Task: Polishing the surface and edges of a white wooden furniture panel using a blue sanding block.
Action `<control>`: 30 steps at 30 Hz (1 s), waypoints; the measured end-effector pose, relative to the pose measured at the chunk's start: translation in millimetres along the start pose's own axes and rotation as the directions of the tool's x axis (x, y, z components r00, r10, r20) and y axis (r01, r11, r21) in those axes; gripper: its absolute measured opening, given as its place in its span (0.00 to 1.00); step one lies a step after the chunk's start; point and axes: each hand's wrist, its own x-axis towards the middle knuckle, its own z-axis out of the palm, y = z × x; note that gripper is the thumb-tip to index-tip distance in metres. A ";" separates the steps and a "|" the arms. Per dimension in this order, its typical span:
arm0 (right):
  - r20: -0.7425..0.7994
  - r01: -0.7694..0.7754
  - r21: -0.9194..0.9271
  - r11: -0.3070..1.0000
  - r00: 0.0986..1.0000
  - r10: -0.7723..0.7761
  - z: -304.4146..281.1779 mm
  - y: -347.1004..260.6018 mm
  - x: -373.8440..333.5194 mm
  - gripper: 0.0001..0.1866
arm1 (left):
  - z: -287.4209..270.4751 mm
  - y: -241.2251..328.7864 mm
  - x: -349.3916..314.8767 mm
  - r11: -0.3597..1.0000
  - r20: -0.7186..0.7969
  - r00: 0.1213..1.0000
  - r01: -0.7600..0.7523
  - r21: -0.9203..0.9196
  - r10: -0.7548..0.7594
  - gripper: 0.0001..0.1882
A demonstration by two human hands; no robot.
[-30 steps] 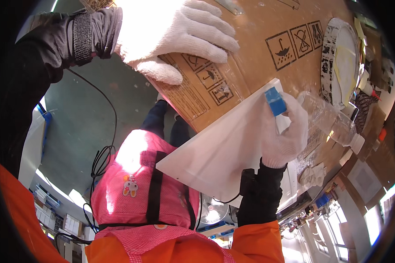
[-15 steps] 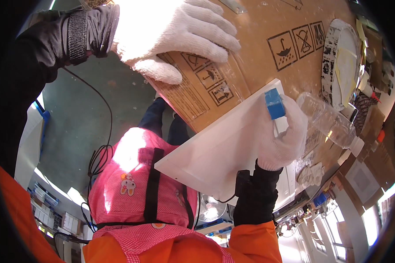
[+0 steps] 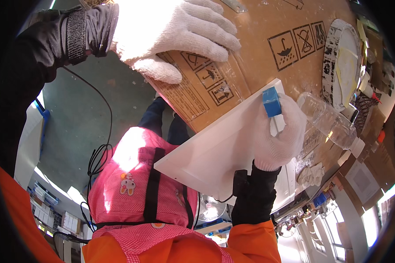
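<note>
My left hand (image 3: 180, 37), in a white knit glove, lies flat with its fingers spread on the brown cardboard (image 3: 259, 48). It holds nothing. On the right, my gloved right hand (image 3: 283, 136) is closed around a small blue block (image 3: 271, 101), which shows above the fingers. A bit of white material shows just below the block, inside the grip. Under the right hand is a white flat panel (image 3: 215, 149) with straight edges, lying over the cardboard's near edge. The block is over the panel near its far corner; whether it touches the surface I cannot tell.
A clear plastic bottle (image 3: 329, 122) lies on its side right of my right hand. Beyond it sits a round white lid-like piece (image 3: 341, 65) with dark smears. A crumpled white glove or cloth (image 3: 310, 174) is nearby. A dark cable (image 3: 105, 101) hangs at the left.
My right hand has shifted slightly left with the blue block, and the block's angle has turned a little. My left hand stays in place.
</note>
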 end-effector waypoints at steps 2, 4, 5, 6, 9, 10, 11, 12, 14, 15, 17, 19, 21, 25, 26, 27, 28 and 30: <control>-0.019 0.005 -0.080 0.997 1.000 -0.006 -2.2 1.9 3.7 0.26 | 1.0 -0.6 0.5 1.000 -0.020 1.000 -0.013 0.006 0.013 0.36; -0.021 -0.028 -0.061 0.998 0.999 0.027 -6.8 -1.0 1.4 0.26 | 0.2 -0.5 0.4 0.999 -0.018 1.000 -0.022 0.028 0.023 0.36; -0.023 -0.061 -0.037 0.997 0.998 0.061 -7.2 -2.5 0.6 0.25 | -1.1 0.3 -0.7 0.999 -0.015 1.000 -0.017 0.029 0.017 0.36; -0.023 -0.060 -0.031 0.998 0.998 0.059 -4.7 -3.7 0.3 0.25 | -2.6 1.0 -1.8 1.000 -0.013 1.000 -0.012 0.019 0.013 0.36; -0.008 -0.034 0.007 0.999 0.999 0.034 -1.6 -2.0 -1.4 0.25 | -5.4 2.3 3.4 1.000 0.002 1.000 -0.015 0.022 0.015 0.36; -0.028 -0.030 -0.006 1.000 0.999 0.030 -0.2 -0.3 -0.4 0.25 | -6.3 3.0 5.1 0.999 0.026 1.000 -0.011 0.039 0.010 0.36; -0.049 -0.025 -0.014 1.000 0.999 0.024 1.2 0.0 0.8 0.25 | -4.6 1.7 3.4 0.999 0.028 1.000 -0.009 0.040 0.008 0.36; -0.050 -0.024 -0.011 1.000 0.998 0.023 -0.1 -0.5 1.4 0.25 | -1.6 -0.3 2.3 1.000 -0.007 1.000 -0.018 0.022 0.019 0.36; -0.033 -0.098 0.015 0.995 0.995 0.098 -2.7 -2.6 2.3 0.25 | 0.8 -0.6 -0.3 1.000 -0.037 0.999 -0.022 0.002 0.022 0.35; -0.033 -0.098 0.020 0.995 0.995 0.099 -1.6 -3.2 2.7 0.25 | 1.6 -0.9 -1.9 1.000 -0.043 0.999 -0.020 0.004 0.021 0.35; -0.038 -0.115 0.026 0.993 0.993 0.116 -4.9 -1.9 0.4 0.24 | 5.6 -3.4 2.6 0.999 -0.061 0.998 -0.035 -0.001 0.035 0.35; -0.036 -0.117 0.005 0.993 0.992 0.117 -5.3 -2.5 -0.9 0.23 | 5.1 -4.3 2.2 0.999 -0.059 0.998 -0.035 -0.010 0.034 0.35; -0.035 -0.114 -0.003 0.993 0.993 0.114 -6.9 -2.2 -2.4 0.23 | 1.5 -1.6 0.4 1.000 -0.046 0.999 -0.018 -0.012 0.018 0.35; -0.124 -0.215 0.013 0.977 0.969 0.215 -12.3 4.9 -16.4 0.19 | 4.1 -4.2 2.4 0.999 -0.055 0.998 -0.029 -0.039 0.027 0.35; -0.142 -0.264 0.026 0.964 0.954 0.265 -13.1 4.0 -18.6 0.18 | 4.1 -4.4 2.8 0.999 -0.059 0.998 -0.034 -0.042 0.031 0.35; -0.159 -0.311 0.040 0.949 0.936 0.314 -13.7 2.9 -19.9 0.18 | 2.9 -4.1 2.5 0.999 -0.047 0.999 -0.029 -0.034 0.027 0.35; -0.160 -0.312 0.043 0.949 0.936 0.314 -12.8 0.5 -18.7 0.18 | 0.4 -2.8 1.1 1.000 -0.028 0.999 -0.020 -0.022 0.019 0.34; -0.086 -0.241 0.123 0.963 0.964 0.253 -9.3 -4.0 -12.3 0.20 | -5.5 1.7 -1.8 1.000 -0.020 1.000 -0.006 -0.005 0.006 0.34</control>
